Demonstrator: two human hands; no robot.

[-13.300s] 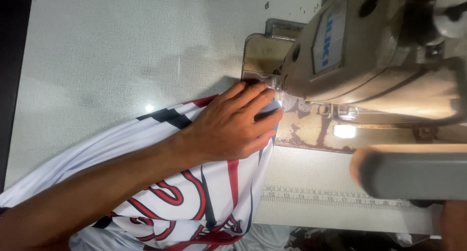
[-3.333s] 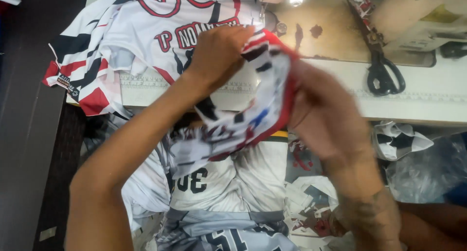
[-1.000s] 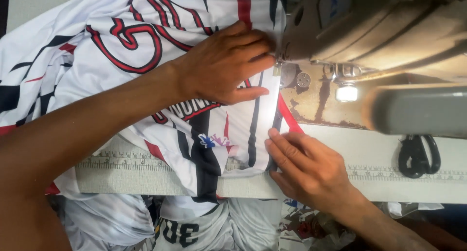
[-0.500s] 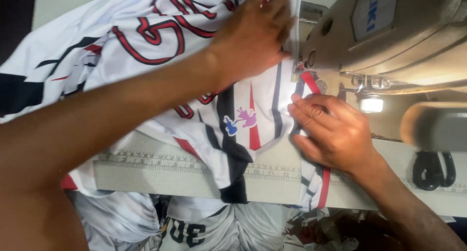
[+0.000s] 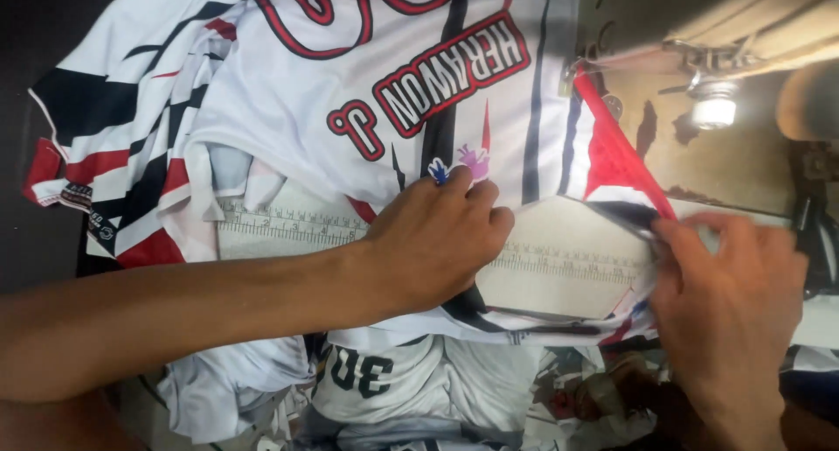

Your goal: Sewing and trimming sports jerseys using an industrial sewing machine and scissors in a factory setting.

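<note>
- Left hand [image 5: 437, 246] lying flat, knuckles up, on the near edge of a white jersey [image 5: 350, 75], fingers [image 5: 476, 202] together and pressing the cloth down onto the worktop [image 5: 568, 259]; not closed around anything.
- Right hand [image 5: 730, 294] at the right, fingertips [image 5: 669, 232] pinched together on a fold of the same jersey, just where a red strip [image 5: 612, 149] of the cloth comes down.
- Jersey spread over the worktop from the far left to the middle, white with red and black stripes, big red letters and a small blue and purple mark [image 5: 463, 163] just beyond the left fingers.
- Red strip stretched tight, running from the right hand up and away to the sewing machine [image 5: 725, 31] at the far right.
- Small bright lamp [image 5: 715, 110] shining under the machine, near the red strip.
- Measuring tape [image 5: 288, 228] stuck along the near edge of the worktop, partly hidden under the left hand and the cloth.
- More jerseys in a pile [image 5: 376, 381] below the worktop, near the person, one with black numbers on white.
- Black scissors handle [image 5: 817, 232] at the right edge, just beyond the right hand, mostly cut off.
</note>
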